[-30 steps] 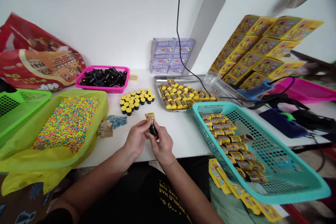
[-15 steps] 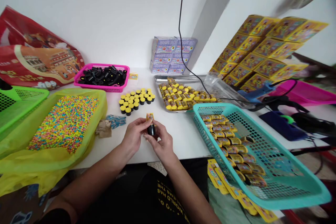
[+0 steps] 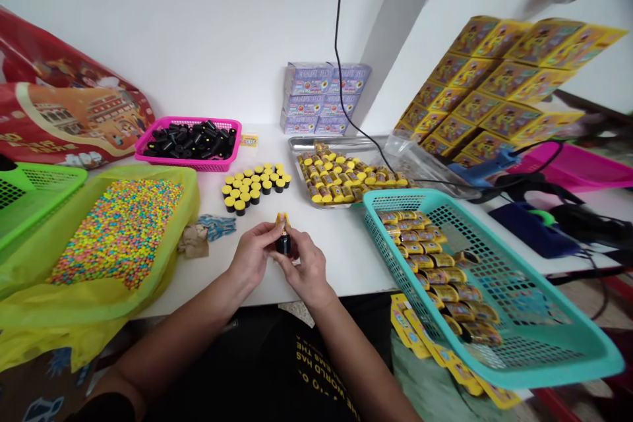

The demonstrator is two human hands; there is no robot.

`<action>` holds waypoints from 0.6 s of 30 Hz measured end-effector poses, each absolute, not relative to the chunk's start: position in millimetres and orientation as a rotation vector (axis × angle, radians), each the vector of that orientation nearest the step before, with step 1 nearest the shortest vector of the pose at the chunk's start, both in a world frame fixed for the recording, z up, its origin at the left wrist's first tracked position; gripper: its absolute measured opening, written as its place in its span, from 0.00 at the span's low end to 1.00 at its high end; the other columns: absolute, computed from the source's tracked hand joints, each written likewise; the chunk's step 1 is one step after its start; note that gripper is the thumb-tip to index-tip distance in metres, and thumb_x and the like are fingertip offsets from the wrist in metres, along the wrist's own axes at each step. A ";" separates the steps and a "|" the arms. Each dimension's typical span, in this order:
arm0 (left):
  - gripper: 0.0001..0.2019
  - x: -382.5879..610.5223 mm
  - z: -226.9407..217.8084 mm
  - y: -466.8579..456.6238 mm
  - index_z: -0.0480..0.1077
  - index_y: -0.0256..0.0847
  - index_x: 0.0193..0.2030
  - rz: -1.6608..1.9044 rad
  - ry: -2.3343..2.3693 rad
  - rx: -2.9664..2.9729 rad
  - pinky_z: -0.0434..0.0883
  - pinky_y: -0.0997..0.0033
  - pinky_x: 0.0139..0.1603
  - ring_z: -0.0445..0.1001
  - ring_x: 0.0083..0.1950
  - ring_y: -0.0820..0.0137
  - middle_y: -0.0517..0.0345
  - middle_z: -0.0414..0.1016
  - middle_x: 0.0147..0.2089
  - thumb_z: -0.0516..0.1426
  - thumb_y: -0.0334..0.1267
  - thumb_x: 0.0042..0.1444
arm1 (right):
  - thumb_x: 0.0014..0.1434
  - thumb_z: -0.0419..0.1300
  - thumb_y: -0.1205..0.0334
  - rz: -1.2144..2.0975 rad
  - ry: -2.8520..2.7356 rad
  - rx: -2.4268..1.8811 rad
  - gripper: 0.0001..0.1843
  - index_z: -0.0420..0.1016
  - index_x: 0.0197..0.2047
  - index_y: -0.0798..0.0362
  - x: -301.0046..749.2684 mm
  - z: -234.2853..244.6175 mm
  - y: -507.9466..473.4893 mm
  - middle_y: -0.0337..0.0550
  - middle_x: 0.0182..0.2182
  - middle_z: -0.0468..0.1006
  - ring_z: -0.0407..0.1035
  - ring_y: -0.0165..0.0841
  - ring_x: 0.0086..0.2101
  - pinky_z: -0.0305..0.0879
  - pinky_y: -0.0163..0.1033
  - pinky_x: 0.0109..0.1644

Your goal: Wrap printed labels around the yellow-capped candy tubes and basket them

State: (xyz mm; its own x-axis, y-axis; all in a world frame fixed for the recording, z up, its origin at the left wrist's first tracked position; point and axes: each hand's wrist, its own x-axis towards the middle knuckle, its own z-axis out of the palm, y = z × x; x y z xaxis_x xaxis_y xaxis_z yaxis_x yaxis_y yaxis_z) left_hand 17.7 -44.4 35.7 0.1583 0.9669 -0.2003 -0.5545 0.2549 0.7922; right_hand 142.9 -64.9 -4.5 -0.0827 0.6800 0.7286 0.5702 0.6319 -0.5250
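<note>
Both hands work close together at mid-table, fingers drawn narrow in a pinch. The left hand (image 3: 252,252) and right hand (image 3: 309,270) jointly hold a small black tube (image 3: 283,245) upright, a yellow printed card (image 3: 281,218) standing above it, over the white table (image 3: 346,264). Yellow-capped tubes (image 3: 255,188) stand in a tight group at 12 o'clock. A pink basket (image 3: 198,166) of black tubes sits at 11 o'clock, and multicoloured candy beads (image 3: 116,231) lie at 9 o'clock. A steel tray (image 3: 336,140) sits at 1 o'clock. A teal basket (image 3: 568,376) of wrapped tubes (image 3: 435,277) sits at 3 o'clock. This ring of batches appears placed to keep each within easy reach of the hands.
</note>
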 end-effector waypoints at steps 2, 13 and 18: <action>0.12 16.8 37.2 -42.2 0.76 0.35 0.28 1.220 0.782 0.601 0.66 0.71 0.31 0.71 0.28 0.73 0.56 0.75 0.28 0.70 0.39 0.41 | 0.61 0.62 0.57 0.162 -1.686 -1.049 0.27 0.61 0.61 0.50 140.7 -7.7 -65.3 0.45 0.39 0.76 0.70 0.29 0.27 0.72 0.36 0.30; 0.10 25.4 38.1 -43.8 0.76 0.37 0.30 1.311 0.832 0.671 0.66 0.72 0.35 0.71 0.30 0.73 0.58 0.75 0.30 0.69 0.37 0.42 | 0.61 0.62 0.63 -0.023 -1.614 -1.075 0.21 0.65 0.56 0.50 134.4 -12.0 -64.5 0.43 0.37 0.75 0.71 0.29 0.28 0.73 0.37 0.30; 0.09 25.8 38.7 -45.6 0.78 0.37 0.32 1.323 0.800 0.736 0.66 0.72 0.38 0.72 0.34 0.71 0.57 0.76 0.32 0.68 0.37 0.44 | 0.61 0.62 0.63 -0.021 -1.614 -1.086 0.20 0.65 0.56 0.50 136.1 -13.0 -63.7 0.43 0.37 0.74 0.70 0.28 0.27 0.73 0.36 0.30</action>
